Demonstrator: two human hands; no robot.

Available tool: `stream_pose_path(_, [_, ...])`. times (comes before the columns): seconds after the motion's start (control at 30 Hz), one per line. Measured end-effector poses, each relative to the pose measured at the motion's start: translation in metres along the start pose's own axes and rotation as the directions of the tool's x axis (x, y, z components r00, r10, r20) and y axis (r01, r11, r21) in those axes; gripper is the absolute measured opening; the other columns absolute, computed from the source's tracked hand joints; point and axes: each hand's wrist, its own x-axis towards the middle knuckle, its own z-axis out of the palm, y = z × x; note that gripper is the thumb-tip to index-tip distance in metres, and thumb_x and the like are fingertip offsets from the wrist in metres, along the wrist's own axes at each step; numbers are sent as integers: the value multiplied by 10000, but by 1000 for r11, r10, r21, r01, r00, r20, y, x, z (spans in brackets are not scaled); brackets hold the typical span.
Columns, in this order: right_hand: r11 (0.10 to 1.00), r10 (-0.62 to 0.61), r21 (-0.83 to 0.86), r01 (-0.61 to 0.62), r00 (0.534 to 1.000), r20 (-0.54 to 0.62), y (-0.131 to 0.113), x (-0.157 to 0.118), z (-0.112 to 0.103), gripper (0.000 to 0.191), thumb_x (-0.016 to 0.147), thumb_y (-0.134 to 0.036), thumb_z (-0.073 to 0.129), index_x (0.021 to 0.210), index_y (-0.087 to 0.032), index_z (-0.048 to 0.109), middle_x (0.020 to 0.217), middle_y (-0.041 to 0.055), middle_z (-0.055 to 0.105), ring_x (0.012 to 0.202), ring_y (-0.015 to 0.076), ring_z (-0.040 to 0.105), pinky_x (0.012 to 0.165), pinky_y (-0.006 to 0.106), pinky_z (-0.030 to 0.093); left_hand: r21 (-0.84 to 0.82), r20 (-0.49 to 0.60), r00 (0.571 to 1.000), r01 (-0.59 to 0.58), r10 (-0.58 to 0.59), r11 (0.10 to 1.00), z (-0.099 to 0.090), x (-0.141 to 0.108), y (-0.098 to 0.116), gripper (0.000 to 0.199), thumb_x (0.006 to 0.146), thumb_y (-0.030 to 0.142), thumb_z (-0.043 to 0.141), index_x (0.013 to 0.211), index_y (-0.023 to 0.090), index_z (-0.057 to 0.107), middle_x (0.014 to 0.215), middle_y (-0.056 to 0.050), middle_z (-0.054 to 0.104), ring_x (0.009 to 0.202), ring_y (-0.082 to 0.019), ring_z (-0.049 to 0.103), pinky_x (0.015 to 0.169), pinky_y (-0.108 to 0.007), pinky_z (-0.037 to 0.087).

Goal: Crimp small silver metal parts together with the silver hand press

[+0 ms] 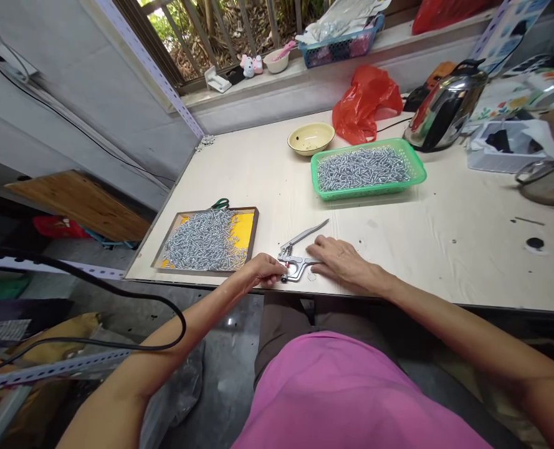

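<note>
A metal hand press with two long handles (pixel 300 264) lies near the table's front edge, its upper handle raised. At its jaw end, beside a small red part, my left hand (pixel 266 270) is closed in a pinch; what its fingertips hold is too small to make out. My right hand (pixel 339 259) is wrapped round the lower handle, palm down. Left of my left hand, a shallow tray (pixel 257 227) with a yellow bottom holds a heap of small silvery metal pieces. Farther back, a green basket (pixel 417 168) is filled with similar pieces.
Green-handled scissors (pixel 220 204) lie behind the tray. A cream bowl (pixel 311 138), a red plastic bag (pixel 365 106) and a steel kettle (pixel 447 106) stand at the back. A white bin (pixel 496 159) is at right. A black cable (pixel 118 290) loops over my left forearm.
</note>
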Motion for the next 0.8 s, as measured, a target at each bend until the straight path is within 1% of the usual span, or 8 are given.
stream_pose_path(0.1, [999,-36,-34,35,999,-39,17,12,-1,832,713,-575,704,1373,-174,393,1421,185,378,1255,363,374,957,472,357,-24,-11,1000,28,-28,999,3,-3,-2,253,656,314,792,652,124,625,395,62,499,319,-32,381,365,-167,245])
stream_pose_path(0.2, [993,-98,-61,99,995,7,29,27,3,1043,605,-644,738,1421,-133,338,1429,208,369,1324,407,273,1030,550,264,-34,-18,999,29,-30,999,5,-5,-4,230,682,302,772,658,124,628,395,64,502,318,-30,382,374,-164,268])
stream_pose_path(0.43, [988,-129,-88,128,992,4,26,38,-1,874,648,-666,682,1283,-99,487,1199,185,534,1091,340,462,968,519,313,-20,-27,999,18,-19,1000,8,-6,-4,347,617,375,813,573,132,570,400,60,493,330,-31,383,384,-172,278])
stream_pose_path(0.57, [989,-119,-84,119,993,1,23,34,-4,675,705,-584,702,1184,-133,551,1128,150,563,1049,308,476,907,441,356,12,-42,999,30,-29,999,8,-7,-8,321,679,391,761,592,135,587,431,55,502,345,-39,384,407,-191,292])
stream_pose_path(0.63, [991,-115,-67,115,993,2,20,31,-5,570,748,-523,701,1146,-137,568,1109,141,569,1028,285,485,864,390,377,118,-106,994,-8,20,993,9,-10,-10,322,738,403,702,588,139,594,460,41,512,379,-57,410,439,-210,323])
stream_pose_path(0.7, [994,-100,-46,101,995,6,16,27,-6,470,784,-460,694,1102,-133,582,1087,135,574,1003,264,493,806,348,394,322,-261,946,-105,195,941,13,-14,-11,306,784,406,653,634,141,631,538,9,561,478,-95,488,508,-235,374])
stream_pose_path(0.77, [996,-81,-32,81,997,5,13,23,-7,402,808,-417,683,1077,-134,586,1079,134,574,997,254,494,766,328,403,551,-359,819,-201,448,810,20,-16,-10,250,804,390,643,769,145,681,711,-39,636,674,-151,576,627,-262,426])
stream_pose_path(0.8, [997,-74,-29,74,997,3,11,22,-7,381,816,-402,678,1073,-136,586,1081,133,573,1001,252,493,760,324,405,649,-348,755,-234,556,724,24,-16,-8,236,804,378,652,863,153,691,826,-61,658,797,-181,591,700,-276,441])
